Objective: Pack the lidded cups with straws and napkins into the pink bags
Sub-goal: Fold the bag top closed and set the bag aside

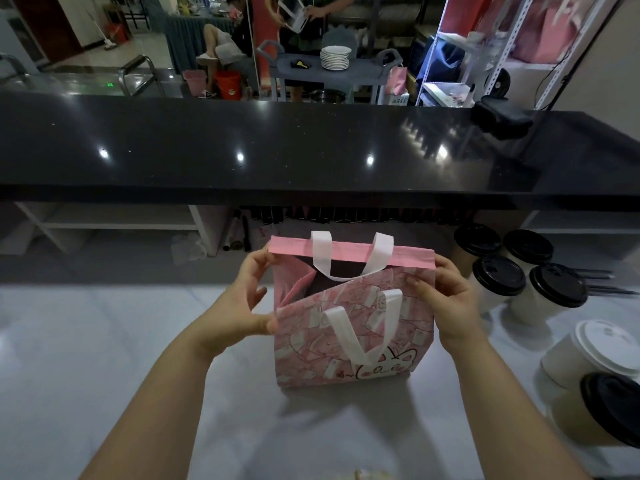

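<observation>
Left hand (247, 301) and right hand (448, 301) pinch the side edges of a pink bag (353, 344), spreading its mouth as it stands upright on the white counter (104, 341). Lidded cups (498, 276) (mostly black-lidded) stand unpacked just to its right, so packing looks barely begun.

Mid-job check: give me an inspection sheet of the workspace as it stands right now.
Surface: pale worktop; the bag stands on it.
Job's things: pink bag upright, mouth open; four black-lidded cups grouped to its right; white-lidded cup and another black-lidded cup nearer, far right; thin dark sticks, likely straws, beside the group; napkins not identifiable.
Clutter: dark pouch on the black counter.
Grippers: left hand pinches the bag's left edge; right hand grips its right edge.
Cables: one dark cable hangs at far right.
Surroundings: grey cart with stacked plates; people beyond.
</observation>
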`<state>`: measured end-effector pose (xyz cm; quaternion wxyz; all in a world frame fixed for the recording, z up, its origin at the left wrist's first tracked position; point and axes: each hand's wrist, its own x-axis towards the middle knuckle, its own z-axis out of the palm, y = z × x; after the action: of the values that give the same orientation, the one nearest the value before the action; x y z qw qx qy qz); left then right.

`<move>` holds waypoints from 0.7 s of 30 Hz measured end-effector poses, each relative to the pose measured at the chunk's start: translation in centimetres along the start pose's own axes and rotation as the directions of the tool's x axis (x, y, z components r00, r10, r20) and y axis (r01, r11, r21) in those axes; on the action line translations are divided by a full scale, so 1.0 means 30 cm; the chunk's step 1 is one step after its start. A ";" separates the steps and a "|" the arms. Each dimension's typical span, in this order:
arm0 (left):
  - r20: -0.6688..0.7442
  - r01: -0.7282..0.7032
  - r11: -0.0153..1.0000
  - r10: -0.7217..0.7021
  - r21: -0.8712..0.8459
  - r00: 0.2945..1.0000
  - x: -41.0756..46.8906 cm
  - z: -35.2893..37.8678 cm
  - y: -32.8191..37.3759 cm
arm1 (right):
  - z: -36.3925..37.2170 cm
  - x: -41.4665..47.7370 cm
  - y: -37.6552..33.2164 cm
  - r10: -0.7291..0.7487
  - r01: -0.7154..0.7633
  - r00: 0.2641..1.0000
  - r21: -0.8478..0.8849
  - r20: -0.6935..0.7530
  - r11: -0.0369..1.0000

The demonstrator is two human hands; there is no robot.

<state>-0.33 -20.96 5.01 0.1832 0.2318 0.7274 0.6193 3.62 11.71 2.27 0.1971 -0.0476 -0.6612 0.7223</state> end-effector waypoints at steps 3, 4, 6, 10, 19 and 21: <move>0.001 0.040 0.997 -0.040 0.063 0.999 -0.015 0.008 -0.009 | 0.005 -0.002 0.008 -0.009 0.010 1.000 0.028 -0.016 1.000; -0.070 0.043 0.995 -0.037 0.093 0.997 -0.013 0.016 -0.008 | 0.006 -0.003 0.009 -0.011 0.011 1.000 0.035 -0.016 0.999; -0.211 0.006 0.996 0.013 0.089 0.977 -0.001 0.037 0.000 | 0.006 -0.004 0.009 -0.021 0.021 1.000 0.050 -0.009 0.999; -0.372 -0.044 0.996 0.069 0.074 0.925 0.030 0.072 0.002 | -0.004 -0.004 0.012 -0.047 0.048 0.999 0.059 -0.008 0.997; -0.529 -0.138 0.985 0.066 -0.099 0.846 0.094 0.114 -0.012 | -0.007 -0.007 0.013 -0.056 0.055 0.997 -0.030 -0.051 0.998; -0.535 -0.154 0.983 0.076 -0.102 0.841 0.100 0.108 -0.018 | -0.015 -0.007 0.011 -0.053 0.052 0.998 -0.029 -0.035 0.998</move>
<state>-1.07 -16.69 4.01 -0.0457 0.0823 0.6890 0.7186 3.90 12.05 1.84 0.2269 -0.0460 -0.6687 0.7065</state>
